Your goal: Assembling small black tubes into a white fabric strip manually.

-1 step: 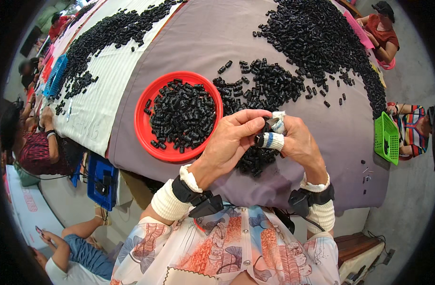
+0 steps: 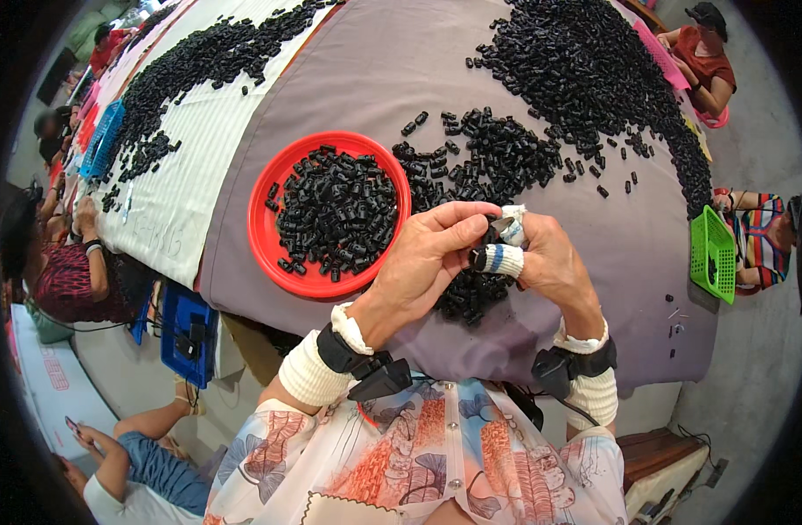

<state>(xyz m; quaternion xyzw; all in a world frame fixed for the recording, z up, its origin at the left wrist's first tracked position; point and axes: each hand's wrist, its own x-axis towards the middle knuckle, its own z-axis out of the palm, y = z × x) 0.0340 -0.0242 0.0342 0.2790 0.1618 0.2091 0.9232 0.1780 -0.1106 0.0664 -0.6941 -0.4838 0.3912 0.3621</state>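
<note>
Just above the table's near edge, my two hands meet in front of me. My left hand pinches a small black plastic piece between thumb and forefinger, mostly covered by the fingers. My right hand is closed beside it, white cloth sleeves wrapped on its thumb and forefinger. A thin grey blade-like tip shows between those wrapped fingers; its handle, if any, is hidden. Left of my hands stands a red round basin with many short black cylindrical pieces. A loose pile of similar pieces lies beyond my hands.
A large heap of black pieces covers the far right of the grey-clothed table. People sit around it, with a green basket at the right edge. A blue crate sits below on the left.
</note>
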